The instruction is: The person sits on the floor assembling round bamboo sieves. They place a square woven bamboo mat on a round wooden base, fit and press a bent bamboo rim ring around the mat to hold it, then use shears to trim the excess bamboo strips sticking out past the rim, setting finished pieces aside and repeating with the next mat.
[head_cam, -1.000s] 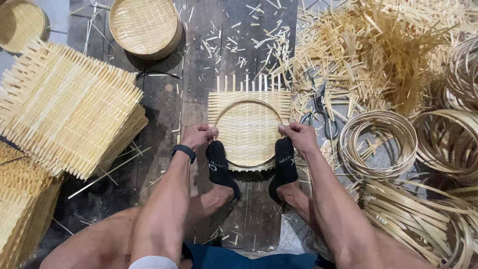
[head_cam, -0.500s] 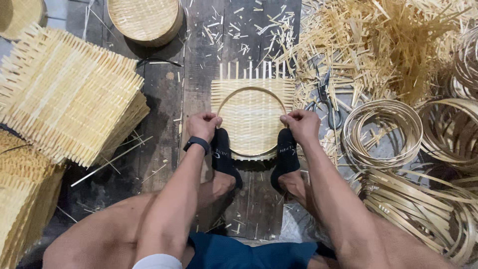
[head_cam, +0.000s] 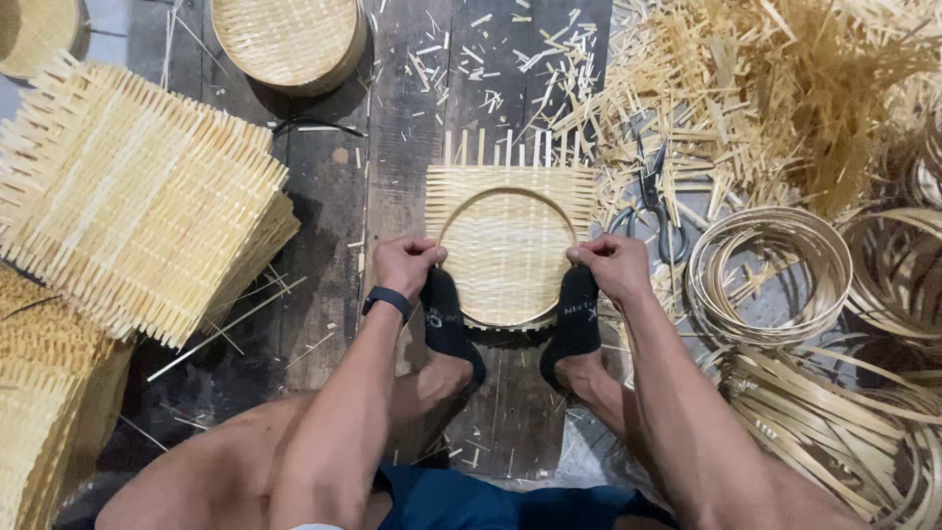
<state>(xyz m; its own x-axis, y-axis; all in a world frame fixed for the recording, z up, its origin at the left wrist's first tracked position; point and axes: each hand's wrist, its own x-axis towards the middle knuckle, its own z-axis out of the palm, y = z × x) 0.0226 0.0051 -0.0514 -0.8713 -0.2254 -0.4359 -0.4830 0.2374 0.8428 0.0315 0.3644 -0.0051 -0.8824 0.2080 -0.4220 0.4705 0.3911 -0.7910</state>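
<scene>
Woven bamboo mat (head_cam: 510,211) with a bamboo hoop (head_cam: 507,196) pressed onto it lies on the dark plank floor (head_cam: 324,186), its near edge pinned under two black-socked feet (head_cam: 446,314). Left hand (head_cam: 404,265) and right hand (head_cam: 613,267) grip the hoop's opposite sides, fingers curled closed. Farther right lie scissors (head_cam: 653,201).

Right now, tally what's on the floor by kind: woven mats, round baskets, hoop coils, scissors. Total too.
Woven mat under the hands and feet: 1
Stacks of woven mats at left: 2
Finished round baskets: 2
Coils of bamboo hoops at right: at least 3
Scissors: 1
Total: 9, with loose offcuts uncounted.
</scene>
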